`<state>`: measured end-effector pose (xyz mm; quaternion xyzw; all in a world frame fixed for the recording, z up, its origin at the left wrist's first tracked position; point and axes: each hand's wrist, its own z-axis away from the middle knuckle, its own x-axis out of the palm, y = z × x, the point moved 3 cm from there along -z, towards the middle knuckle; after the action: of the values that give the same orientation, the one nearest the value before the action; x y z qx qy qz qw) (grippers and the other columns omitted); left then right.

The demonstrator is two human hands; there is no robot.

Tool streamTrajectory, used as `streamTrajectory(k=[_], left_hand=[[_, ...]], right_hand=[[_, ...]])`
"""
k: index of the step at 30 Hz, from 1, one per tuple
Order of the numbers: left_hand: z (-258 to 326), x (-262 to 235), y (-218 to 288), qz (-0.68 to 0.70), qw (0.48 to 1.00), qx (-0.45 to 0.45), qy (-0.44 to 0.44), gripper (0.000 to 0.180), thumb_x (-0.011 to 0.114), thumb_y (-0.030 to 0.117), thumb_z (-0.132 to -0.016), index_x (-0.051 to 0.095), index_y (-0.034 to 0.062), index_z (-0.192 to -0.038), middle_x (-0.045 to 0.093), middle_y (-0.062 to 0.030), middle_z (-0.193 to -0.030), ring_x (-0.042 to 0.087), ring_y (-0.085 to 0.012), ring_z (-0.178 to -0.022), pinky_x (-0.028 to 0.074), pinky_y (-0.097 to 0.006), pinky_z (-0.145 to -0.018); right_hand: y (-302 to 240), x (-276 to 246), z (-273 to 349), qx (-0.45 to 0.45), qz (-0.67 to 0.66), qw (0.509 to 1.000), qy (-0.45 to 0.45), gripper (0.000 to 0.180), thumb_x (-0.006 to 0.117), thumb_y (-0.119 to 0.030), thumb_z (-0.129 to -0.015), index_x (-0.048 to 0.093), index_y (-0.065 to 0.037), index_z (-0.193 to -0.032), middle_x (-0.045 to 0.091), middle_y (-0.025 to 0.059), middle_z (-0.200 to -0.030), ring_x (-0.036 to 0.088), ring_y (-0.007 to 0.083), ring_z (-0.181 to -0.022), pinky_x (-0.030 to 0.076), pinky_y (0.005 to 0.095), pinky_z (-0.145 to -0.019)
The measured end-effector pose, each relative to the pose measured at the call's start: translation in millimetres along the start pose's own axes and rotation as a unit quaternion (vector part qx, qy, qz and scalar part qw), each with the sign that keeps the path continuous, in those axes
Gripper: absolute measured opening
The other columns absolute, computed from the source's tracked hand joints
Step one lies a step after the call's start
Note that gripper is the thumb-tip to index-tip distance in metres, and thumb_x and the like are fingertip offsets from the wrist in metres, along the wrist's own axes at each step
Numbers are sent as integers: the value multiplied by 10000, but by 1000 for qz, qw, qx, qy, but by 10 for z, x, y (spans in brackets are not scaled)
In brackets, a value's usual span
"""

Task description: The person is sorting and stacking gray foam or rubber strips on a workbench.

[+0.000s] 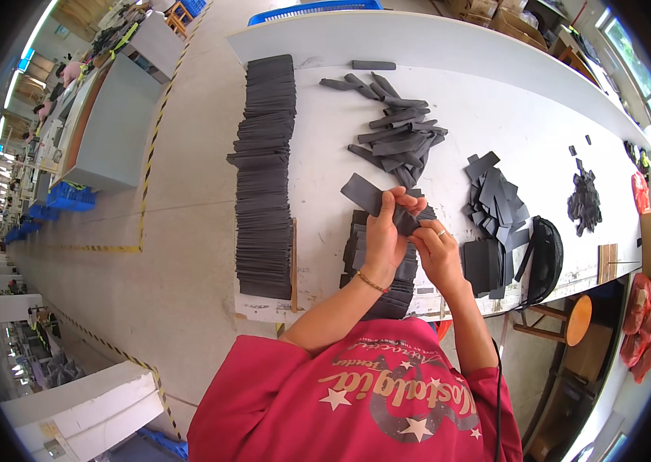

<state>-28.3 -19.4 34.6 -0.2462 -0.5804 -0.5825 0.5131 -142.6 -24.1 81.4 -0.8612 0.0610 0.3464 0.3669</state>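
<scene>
My left hand (387,235) is closed on a dark grey fabric strip (361,193), whose flat end sticks out to the upper left. My right hand (437,250), with a ring on one finger, pinches the same strip near its other end. Both hands are over a stack of dark fabric pieces (391,300) at the table's near edge, which they partly hide. Beyond them lies a loose heap of narrow folded strips (402,138). Flat dark pieces (498,204) are piled to the right of my hands.
A long, tight row of stacked dark pieces (265,185) lines the white table's (317,154) left side. On the right are a black bag (545,258), a small dark heap (585,200) and a wooden stool (578,319). A raised white panel (433,46) borders the far edge.
</scene>
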Motion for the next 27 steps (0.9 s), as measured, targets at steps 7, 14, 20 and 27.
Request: streamTrajectory(k=[7,14,20,27], left_hand=[[36,23,-23,18,1000,16,19,339,484,341,-1008,540,17,-1090,645,-79,-901,650,-243,-936,494,-402,-968],[54,47,-52,12,999,30,27,350,471,357,-1011,535,20,-1081,632,-76,-885,639,-229,-918,490,-405,-973],[61,37,-69,11,999,39,29,345,461,347,-1018,536,16,-1079,625,-77,-887,635,-229,-893,493,-404,-955],[52,19,-72,2,999,29,30,323,435,314,-1032,543,14,-1078,629,-84,-886,632,-230,-902,494,-406,-951]], right_hand=[[-21,18,-43,23,-33,999,3,125,683,26,-771,595,-3,-855,606,130,-883,607,326,-754,494,389,-663],[21,40,-33,45,-48,998,-5,106,674,40,-773,613,3,-851,604,133,-880,607,325,-760,494,373,-670],[45,60,-22,59,-51,997,-11,88,667,41,-775,617,6,-838,601,134,-861,610,316,-754,495,362,-663],[56,51,-30,61,-53,997,-20,90,665,42,-767,618,6,-835,600,133,-852,607,319,-748,497,359,-668]])
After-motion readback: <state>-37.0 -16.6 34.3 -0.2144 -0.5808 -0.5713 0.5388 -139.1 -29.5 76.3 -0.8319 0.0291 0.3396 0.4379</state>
